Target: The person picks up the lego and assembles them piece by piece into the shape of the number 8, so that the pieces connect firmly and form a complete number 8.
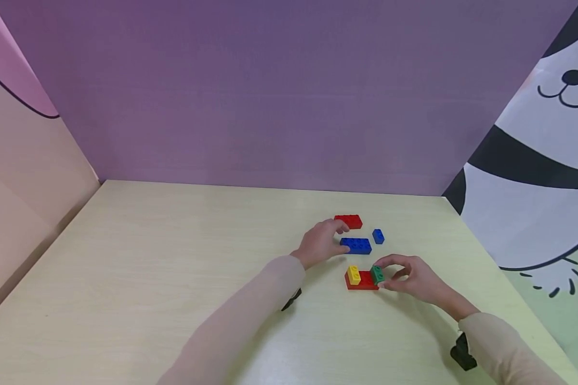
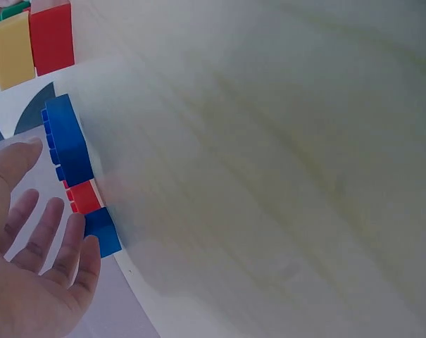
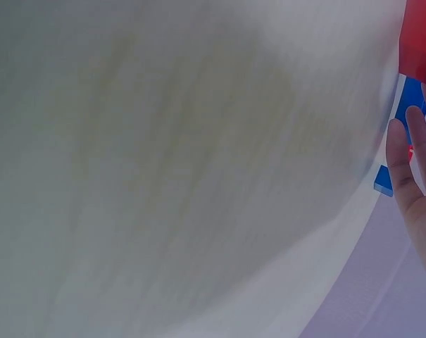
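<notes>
A red brick (image 1: 364,287) lies on the table at the right, with a small yellow brick (image 1: 354,275) on its left end and a small green brick (image 1: 377,275) on its right end. My right hand (image 1: 414,279) pinches the green brick between thumb and index finger; its other fingers (image 3: 404,165) are extended. Farther back, my left hand (image 1: 320,244) hovers with spread fingers and holds nothing. Its thumb is at the left end of a long blue brick (image 1: 358,246); whether they touch, I cannot tell. Its fingertips partly cover another red brick (image 1: 350,221) in the head view.
A small blue brick (image 1: 378,236) lies to the right of the long blue one. The pale wooden table (image 1: 139,278) ends at a purple wall (image 1: 270,96). At the right stands a panel with a cartoon animal (image 1: 534,160).
</notes>
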Demonstrator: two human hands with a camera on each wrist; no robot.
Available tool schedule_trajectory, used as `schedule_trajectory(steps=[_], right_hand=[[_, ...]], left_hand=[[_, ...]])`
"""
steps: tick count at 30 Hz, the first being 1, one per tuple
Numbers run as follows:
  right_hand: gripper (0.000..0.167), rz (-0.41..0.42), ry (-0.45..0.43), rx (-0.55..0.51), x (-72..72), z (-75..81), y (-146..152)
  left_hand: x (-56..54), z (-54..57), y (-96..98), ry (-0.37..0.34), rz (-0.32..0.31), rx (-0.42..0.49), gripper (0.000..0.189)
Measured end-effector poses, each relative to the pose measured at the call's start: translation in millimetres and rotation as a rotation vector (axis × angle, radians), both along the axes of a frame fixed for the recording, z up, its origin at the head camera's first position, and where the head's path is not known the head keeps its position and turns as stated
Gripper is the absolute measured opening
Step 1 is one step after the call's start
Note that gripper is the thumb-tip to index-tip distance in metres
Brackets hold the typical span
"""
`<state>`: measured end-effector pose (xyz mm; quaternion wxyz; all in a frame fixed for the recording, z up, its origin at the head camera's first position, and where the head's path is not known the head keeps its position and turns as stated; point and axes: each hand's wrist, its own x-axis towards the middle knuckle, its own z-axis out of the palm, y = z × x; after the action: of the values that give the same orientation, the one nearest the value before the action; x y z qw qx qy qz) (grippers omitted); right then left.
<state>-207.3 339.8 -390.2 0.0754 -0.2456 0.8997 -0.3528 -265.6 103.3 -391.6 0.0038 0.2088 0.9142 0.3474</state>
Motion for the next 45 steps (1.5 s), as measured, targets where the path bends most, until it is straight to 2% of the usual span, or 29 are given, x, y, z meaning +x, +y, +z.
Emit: schedule_trajectory(steps=[5, 15, 32, 45], right_hand=[[0.038, -0.003, -0.005, 0.000, -0.3, 1.1, -0.3], [0.037, -0.001, -0.009, -0.006, -0.7, 1.3, -0.9], [0.038, -0.008, -0.026, -0.006, -0.8, 0.3, -0.2], [0.039, -0.024, -0.047, -0.003, -0.8, 1.1, 0.0]], left_hand=[[0.0, -1.6, 2.9, -0.015, 0.014, -0.034, 0.044], [-0.9, -4.5, 5.0, 0.030, 0.030, -0.073, 0.041], [-2.3, -6.3, 9.6, 0.031, 0.036, -0.132, 0.038], [-2.2, -3.4, 7.6, 0.014, 0.031, -0.155, 0.037]])
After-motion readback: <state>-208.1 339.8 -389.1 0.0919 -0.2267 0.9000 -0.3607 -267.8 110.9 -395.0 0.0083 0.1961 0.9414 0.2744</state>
